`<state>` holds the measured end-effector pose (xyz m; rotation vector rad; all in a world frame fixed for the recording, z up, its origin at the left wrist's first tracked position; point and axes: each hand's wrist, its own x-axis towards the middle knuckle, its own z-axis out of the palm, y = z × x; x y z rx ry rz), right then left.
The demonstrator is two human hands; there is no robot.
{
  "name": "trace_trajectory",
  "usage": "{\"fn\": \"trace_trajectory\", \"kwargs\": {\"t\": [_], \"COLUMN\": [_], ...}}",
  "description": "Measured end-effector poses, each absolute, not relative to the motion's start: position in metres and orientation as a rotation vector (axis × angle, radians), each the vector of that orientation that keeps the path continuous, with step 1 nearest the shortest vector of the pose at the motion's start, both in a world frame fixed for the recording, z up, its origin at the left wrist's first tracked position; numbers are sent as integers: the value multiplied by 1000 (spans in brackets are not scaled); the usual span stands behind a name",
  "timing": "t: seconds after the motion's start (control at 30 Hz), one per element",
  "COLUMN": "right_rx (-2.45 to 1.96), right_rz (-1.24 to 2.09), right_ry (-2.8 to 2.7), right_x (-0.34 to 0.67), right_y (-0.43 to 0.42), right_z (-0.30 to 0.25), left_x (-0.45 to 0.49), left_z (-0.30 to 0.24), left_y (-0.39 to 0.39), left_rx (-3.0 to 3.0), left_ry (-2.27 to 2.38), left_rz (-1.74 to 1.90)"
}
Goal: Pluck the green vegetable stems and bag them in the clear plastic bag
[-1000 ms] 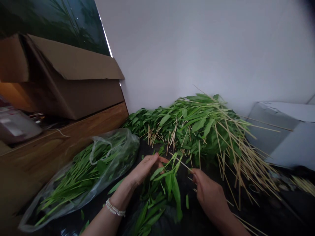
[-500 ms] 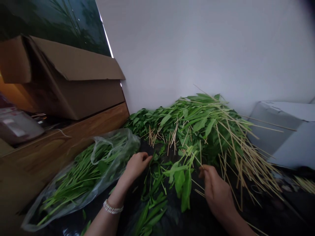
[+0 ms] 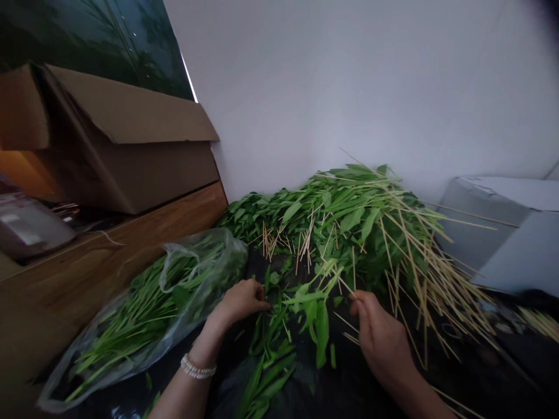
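My right hand (image 3: 379, 329) pinches a thin wooden skewer (image 3: 347, 286), whose other end reaches into a small bunch of leafy green stems (image 3: 321, 317). My left hand (image 3: 245, 299), with a beaded bracelet (image 3: 197, 368) on the wrist, has its fingertips pressed together beside loose green leaves (image 3: 273, 331); whatever it may hold is hidden. Behind both hands lies a heap of leafy greens (image 3: 349, 198), with many skewers (image 3: 430, 279) sticking out to the right. Shorter skewer ends (image 3: 305, 247) point toward me from the heap's front.
A clear plastic bag (image 3: 236, 250) of long green stems lies at the left. Above it, an open cardboard box (image 3: 166, 171) rests on a wooden ledge (image 3: 183, 212). A white box (image 3: 524, 238) stands at the right, against a pale wall (image 3: 340, 87). Black sheeting (image 3: 323, 390) covers the work surface.
My left hand has dipped slightly, toward the loose leaves. The skewer in my right hand now lies among the bunch's stems, and the bunch has shifted a little left. A leaf piece lies apart below.
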<state>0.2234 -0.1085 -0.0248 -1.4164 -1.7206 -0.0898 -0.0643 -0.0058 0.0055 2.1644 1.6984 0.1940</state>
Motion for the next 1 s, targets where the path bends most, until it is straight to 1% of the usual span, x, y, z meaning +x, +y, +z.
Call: {"fn": "trace_trajectory", "kwargs": {"t": [0.2, 0.33, 0.4, 0.53, 0.77, 0.9, 1.0], "right_rx": [-1423, -1423, -1423, -1409, -1375, -1385, -1380], "right_rz": [-100, -95, -91, -96, -116, -94, -87], "right_ry": [-1721, -1719, -1719, -1727, -1738, -1742, -1743], "right_x": [222, 222, 222, 220, 220, 221, 219], "right_y": [-108, -108, -108, -109, -107, -108, -109], "right_z": [-24, -25, -24, -23, -25, -25, -24], "left_x": [-60, -57, -58, -63, -61, -58, -56], "left_z": [7, 14, 15, 10, 0, 5, 10], "left_y": [-4, -1, 0, 1, -1, -2, -3], "left_rx": [2168, 2074, 2098, 2237, 2267, 2271, 2265], "left_ry": [1606, 1474, 1576, 1931, 1996, 2046, 2093], "left_rz": [308, 621, 698, 525, 311, 312, 456]}}
